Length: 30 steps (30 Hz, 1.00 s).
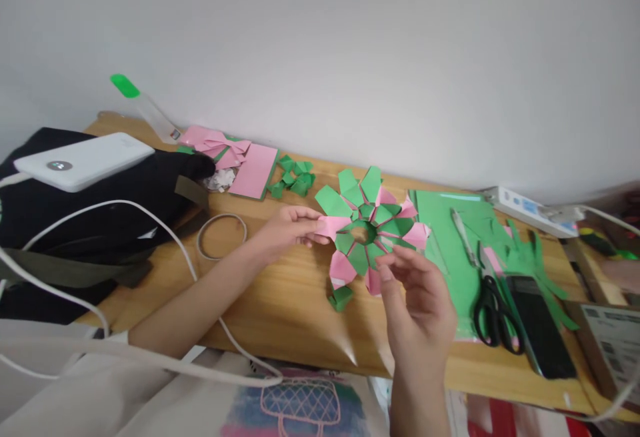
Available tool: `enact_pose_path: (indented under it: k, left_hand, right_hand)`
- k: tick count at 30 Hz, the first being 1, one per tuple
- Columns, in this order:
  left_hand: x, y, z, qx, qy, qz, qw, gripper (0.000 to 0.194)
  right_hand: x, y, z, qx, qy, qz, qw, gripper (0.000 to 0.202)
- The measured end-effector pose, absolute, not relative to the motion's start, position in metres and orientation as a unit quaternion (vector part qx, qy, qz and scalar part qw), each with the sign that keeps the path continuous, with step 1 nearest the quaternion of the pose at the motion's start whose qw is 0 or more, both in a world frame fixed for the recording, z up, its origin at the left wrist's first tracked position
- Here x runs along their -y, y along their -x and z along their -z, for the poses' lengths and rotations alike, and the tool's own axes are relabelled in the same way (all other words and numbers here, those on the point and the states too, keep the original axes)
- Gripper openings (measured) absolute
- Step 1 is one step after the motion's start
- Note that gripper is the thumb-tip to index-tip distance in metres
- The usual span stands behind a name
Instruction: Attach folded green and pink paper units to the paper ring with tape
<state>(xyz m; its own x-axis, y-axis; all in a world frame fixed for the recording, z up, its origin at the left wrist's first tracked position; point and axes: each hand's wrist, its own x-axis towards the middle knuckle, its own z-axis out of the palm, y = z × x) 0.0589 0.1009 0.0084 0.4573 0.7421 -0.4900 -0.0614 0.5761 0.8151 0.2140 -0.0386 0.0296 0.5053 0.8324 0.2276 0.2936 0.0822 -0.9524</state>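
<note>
A ring-shaped paper flower [358, 259], made of folded green and pink pieces around an open centre, is held up over the table. My left hand [290, 231] pinches a pink petal at its left side between thumb and fingers. At the lower right of the flower is my right hand [417, 297], its thumb and index fingertips drawn together close to a green petal. Whether a small thing sits between those fingertips, or they touch the petal, I cannot tell. One curled green piece [341, 298] shows just below the flower.
Left of the flower are folded green pieces [295, 177], pink paper [256, 170] and a tape roll [221, 237]. On the right are green sheets [440, 223], a craft knife [464, 237], black scissors [493, 310], a phone [540, 327] and a power strip [530, 211]. A white cable [193, 263] crosses my left forearm.
</note>
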Motion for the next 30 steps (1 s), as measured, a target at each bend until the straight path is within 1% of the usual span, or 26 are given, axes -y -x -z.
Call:
enact_pose_path:
  k: [4,9,13,16,19,30]
  left_hand:
    - [-0.082,-0.058,-0.009,-0.447,-0.349,-0.267,0.779,0.031]
    - [-0.042,-0.061,-0.006,-0.415,-0.322,-0.241,0.816,0.032]
    - [-0.018,-0.062,-0.002,-0.376,-0.316,-0.219,0.843,0.032]
    - [-0.011,-0.061,0.002,-0.334,-0.285,-0.232,0.868,0.026]
    - [-0.01,-0.061,0.006,-0.305,-0.248,-0.236,0.888,0.02]
    - [-0.009,-0.071,0.003,-0.336,-0.269,-0.243,0.869,0.023]
  right_hand:
    - [0.049,-0.223,-0.025,0.466,0.653,-0.173,0.572,0.033]
    - [0.065,-0.222,-0.027,0.528,0.651,-0.122,0.531,0.041]
    - [0.077,-0.215,-0.028,0.602,0.637,-0.097,0.472,0.046]
    - [0.084,-0.21,-0.024,0.633,0.636,-0.071,0.435,0.047]
    - [0.089,-0.207,-0.019,0.63,0.646,-0.034,0.43,0.047]
    - [0.078,-0.202,-0.011,0.665,0.628,0.036,0.404,0.054]
